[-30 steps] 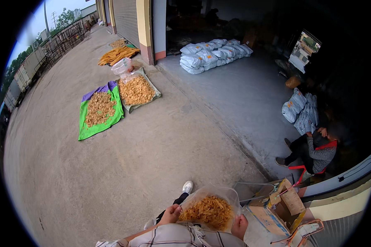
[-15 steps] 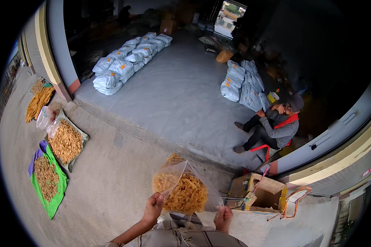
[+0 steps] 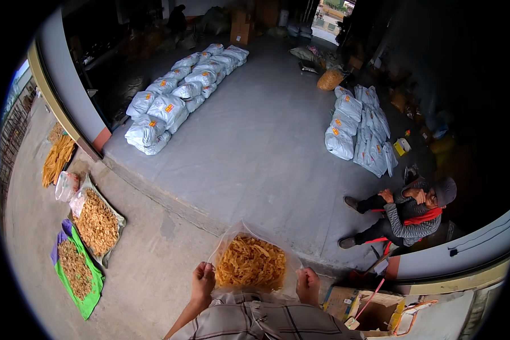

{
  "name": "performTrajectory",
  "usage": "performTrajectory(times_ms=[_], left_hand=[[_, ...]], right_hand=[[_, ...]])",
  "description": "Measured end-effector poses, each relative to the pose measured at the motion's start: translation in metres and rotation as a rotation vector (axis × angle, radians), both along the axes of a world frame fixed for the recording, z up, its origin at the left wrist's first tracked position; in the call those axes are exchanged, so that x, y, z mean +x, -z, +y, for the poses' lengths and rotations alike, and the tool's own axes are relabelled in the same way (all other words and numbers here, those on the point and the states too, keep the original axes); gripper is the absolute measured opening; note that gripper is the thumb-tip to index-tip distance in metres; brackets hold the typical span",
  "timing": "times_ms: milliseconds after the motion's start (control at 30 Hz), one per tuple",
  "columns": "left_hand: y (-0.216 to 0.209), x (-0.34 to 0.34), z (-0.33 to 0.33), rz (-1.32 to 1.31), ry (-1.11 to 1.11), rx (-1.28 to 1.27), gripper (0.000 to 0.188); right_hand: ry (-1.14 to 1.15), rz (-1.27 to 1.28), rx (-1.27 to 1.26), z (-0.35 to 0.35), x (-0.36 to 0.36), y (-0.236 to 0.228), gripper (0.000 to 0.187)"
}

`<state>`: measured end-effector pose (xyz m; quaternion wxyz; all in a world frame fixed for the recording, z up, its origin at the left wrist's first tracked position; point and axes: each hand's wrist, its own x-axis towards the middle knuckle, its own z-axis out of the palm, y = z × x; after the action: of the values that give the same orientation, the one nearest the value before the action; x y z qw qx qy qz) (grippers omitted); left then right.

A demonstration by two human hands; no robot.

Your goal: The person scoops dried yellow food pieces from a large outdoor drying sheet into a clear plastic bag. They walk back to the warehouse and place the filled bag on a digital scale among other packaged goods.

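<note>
A clear plastic bag (image 3: 290,262) hangs in front of my body, its mouth spread between my two hands. Inside lies a heap of curled, amber-brown dried pieces (image 3: 250,262). My left hand (image 3: 203,281) pinches the bag's left edge, fingers closed. On the other side my right hand (image 3: 308,285) grips the right edge, also closed. The lower part of the bag is against my checked shirt and partly hidden.
On the left, a green and purple sheet (image 3: 89,306) and a pale sack (image 3: 120,222) carry dried pieces. A cardboard box (image 3: 341,303) stands at lower right. A seated person (image 3: 416,218) is nearby. Stacked white bags (image 3: 167,109) and more white bags (image 3: 345,122) lie indoors.
The bag's mouth is spread wider and faces me more, showing its contents. Both hands stay on its edges. The view has shifted, with the box now lower and the seated person further right.
</note>
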<state>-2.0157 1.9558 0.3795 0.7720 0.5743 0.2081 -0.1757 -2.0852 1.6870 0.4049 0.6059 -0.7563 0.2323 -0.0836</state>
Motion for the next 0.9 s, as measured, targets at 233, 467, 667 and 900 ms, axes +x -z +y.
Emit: performTrajectory(times_ms=[233, 467, 667, 900], left_hand=[[0.071, 0.162, -0.059, -0.054, 0.258, 0.251, 0.02], [0.079, 0.349, -0.11, -0.334, 0.52, 0.417, 0.008], [0.0, 0.495, -0.152, -0.429, 0.432, 0.379, 0.013], [0.0, 0.603, -0.183, -0.189, 0.446, 0.47, 0.011]], right_hand=[[0.214, 0.031, -0.143, -0.073, 0.147, 0.05, 0.022], [0.278, 0.037, -0.564, -0.098, 0.278, 0.021, 0.007], [0.394, -0.195, -0.402, -0.134, 0.394, 0.018, 0.02], [0.225, -0.157, -0.836, -0.175, 0.52, 0.029, 0.006]])
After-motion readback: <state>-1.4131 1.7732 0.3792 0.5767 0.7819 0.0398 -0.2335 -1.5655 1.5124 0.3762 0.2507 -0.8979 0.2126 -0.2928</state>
